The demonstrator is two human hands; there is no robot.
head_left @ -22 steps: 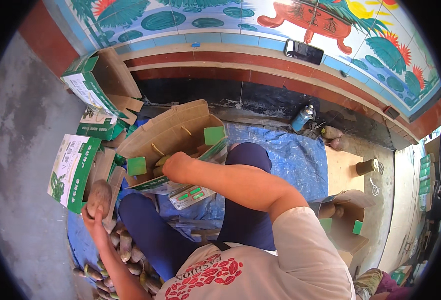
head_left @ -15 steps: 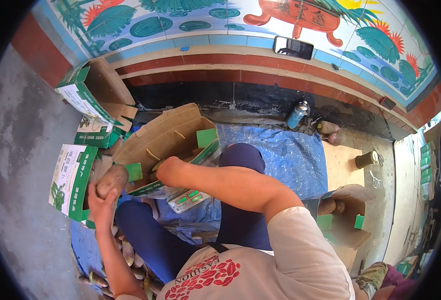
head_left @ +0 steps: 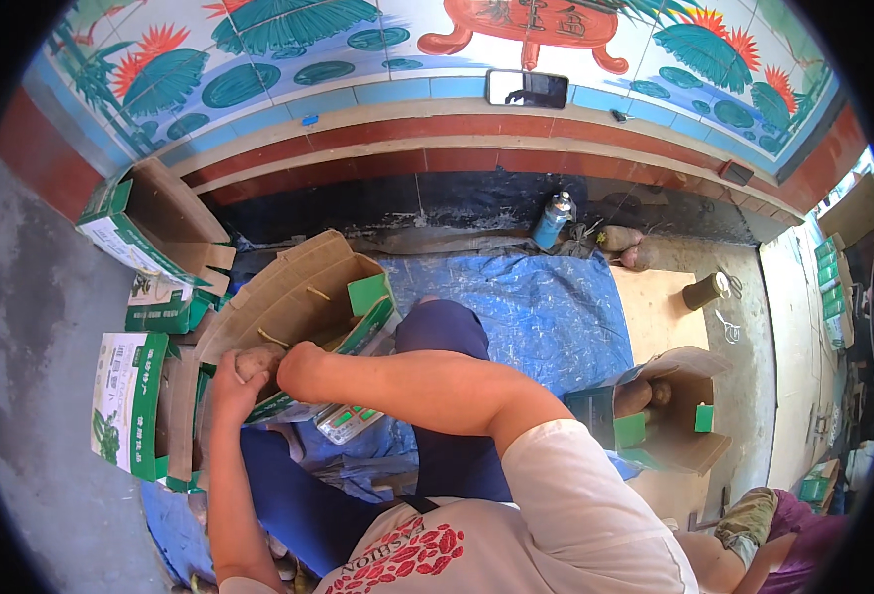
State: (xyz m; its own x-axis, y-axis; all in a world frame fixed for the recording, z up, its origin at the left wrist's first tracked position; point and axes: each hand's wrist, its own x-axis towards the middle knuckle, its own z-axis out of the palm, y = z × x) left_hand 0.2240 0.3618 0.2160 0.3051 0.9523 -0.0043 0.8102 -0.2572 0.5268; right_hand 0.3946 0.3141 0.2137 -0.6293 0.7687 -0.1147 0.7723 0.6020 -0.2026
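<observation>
At the tarp's [head_left: 556, 307] left edge, the left hand [head_left: 234, 387] grips a radish [head_left: 262, 359] by the box [head_left: 283, 289]; right hand's [head_left: 304, 373] fingers I cannot tell. Seemingly packing; placing calls for room inside.

Room from above, tight at the near rim
The open carton [head_left: 298, 270] offers a way in at its right half beside the green flap [head_left: 367, 294]; the right forearm [head_left: 407, 391] bars the near rim, the left fingers [head_left: 228, 370] and radish [head_left: 257, 361] block the left end, another carton [head_left: 125, 401] hems the left side, and right of the knee [head_left: 444, 330] blue tarp [head_left: 546, 307] gives free passage
</observation>
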